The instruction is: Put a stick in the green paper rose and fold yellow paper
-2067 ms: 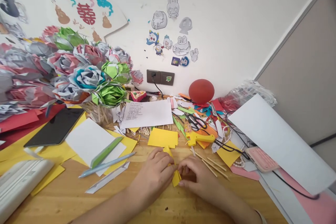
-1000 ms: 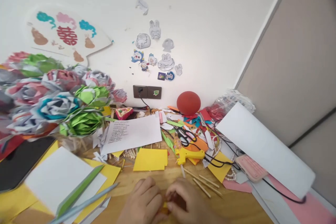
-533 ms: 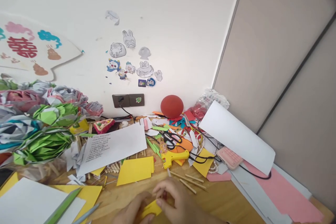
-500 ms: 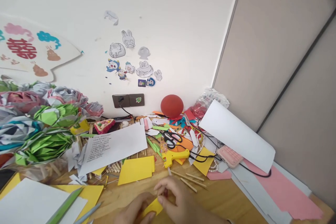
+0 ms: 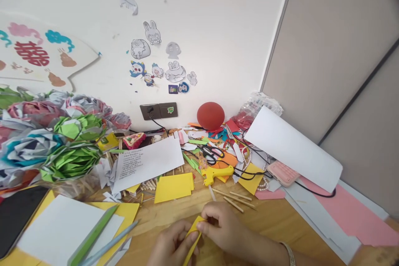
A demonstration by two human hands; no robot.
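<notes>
Yellow paper strip held over desk between both hands. Left hand pinches its middle, thumb on top; right hand's fingers pinch upper end. Probably light, crisp, easily creased or torn; best gripped lightly along edges. Lower end cut off; some left fingers hidden behind strip; fold layers unclear.

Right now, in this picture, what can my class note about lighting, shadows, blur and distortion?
Head view: wall softly lit, faint shadow edging the fan-shaped cut-out; head view: handwriting too soft to read, yellow strip fairly crisp; head view: dark top right corner, likely wide-angle stretching toward the edges.
</notes>
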